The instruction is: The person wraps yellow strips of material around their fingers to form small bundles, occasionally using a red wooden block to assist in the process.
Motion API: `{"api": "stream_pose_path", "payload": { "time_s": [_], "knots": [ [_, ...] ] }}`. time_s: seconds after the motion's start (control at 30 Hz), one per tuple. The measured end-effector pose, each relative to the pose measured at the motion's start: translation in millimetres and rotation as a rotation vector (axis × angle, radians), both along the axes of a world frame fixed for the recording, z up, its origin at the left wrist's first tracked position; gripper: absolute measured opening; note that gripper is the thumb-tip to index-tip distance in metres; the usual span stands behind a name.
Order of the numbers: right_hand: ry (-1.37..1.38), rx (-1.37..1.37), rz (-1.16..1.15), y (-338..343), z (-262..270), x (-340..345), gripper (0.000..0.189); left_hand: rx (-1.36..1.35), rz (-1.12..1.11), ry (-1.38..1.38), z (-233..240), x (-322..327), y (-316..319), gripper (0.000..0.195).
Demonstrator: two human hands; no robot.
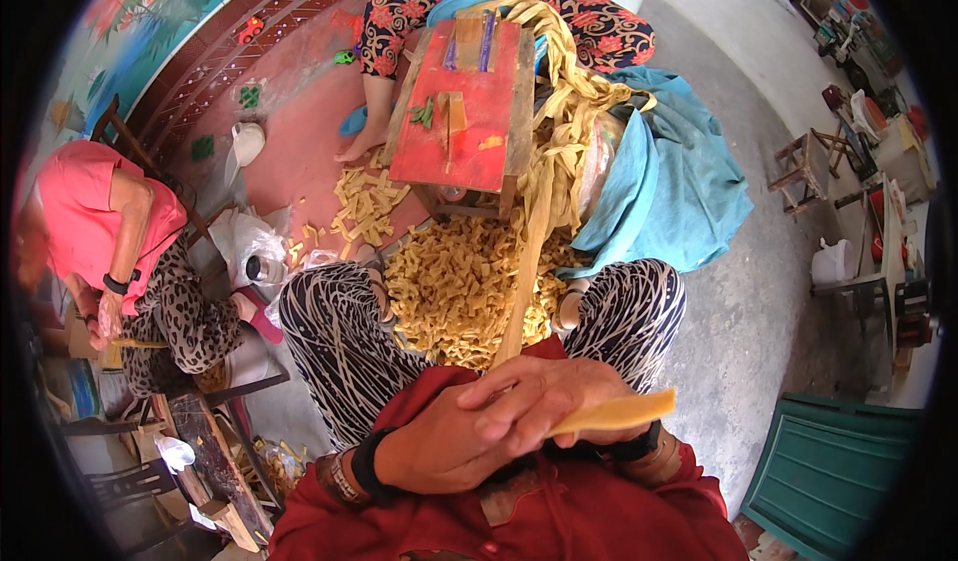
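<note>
My left hand point(438, 449) and my right hand point(569, 381) meet in front of my red shirt, with the fingers overlapping. Both close on a flat yellow strip point(617, 414), whose end sticks out to the right past my fingers. A longer pale strip point(516, 314) rises from my hands towards a draped bundle of long strips point(554, 134); whether it joins the protruding end is hidden by my fingers. Between my feet lies a heap of short, folded yellow pieces point(456, 291).
Ahead stands a red-topped wooden bench point(449, 142) with small blocks on it. A person point(397, 22) sits behind it, and another person point(142, 224) sits at left. Blue cloth point(666, 179) lies to the right. A green panel point(831, 471) is at lower right.
</note>
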State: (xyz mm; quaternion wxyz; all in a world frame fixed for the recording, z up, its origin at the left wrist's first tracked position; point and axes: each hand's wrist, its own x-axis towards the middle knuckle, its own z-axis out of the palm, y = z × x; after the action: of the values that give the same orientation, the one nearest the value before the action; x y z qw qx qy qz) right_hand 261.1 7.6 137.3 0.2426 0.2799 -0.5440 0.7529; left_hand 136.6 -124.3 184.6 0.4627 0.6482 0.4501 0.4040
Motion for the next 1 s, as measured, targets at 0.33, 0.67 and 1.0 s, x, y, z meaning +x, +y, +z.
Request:
{"api": "stream_pose_path", "payload": {
  "time_s": [0.33, 0.67, 1.0],
  "knots": [
    [-0.654, -0.162, -0.182, -10.7, 8.4, 12.2, 0.023, -0.636, 0.633, -0.807, -77.2, -30.7, -0.1, 0.028],
    [-0.794, -0.279, 0.013, -22.0, -6.0, -9.2, 0.031, -0.703, 0.553, -1.098, -79.9, -37.0, 37.4, 0.029],
    [-0.577, 0.225, -1.111, -8.4, -27.6, -33.0, 0.022, -0.499, 0.424, -0.641, -60.6, -27.7, 29.5, 0.023]
  ]
}}
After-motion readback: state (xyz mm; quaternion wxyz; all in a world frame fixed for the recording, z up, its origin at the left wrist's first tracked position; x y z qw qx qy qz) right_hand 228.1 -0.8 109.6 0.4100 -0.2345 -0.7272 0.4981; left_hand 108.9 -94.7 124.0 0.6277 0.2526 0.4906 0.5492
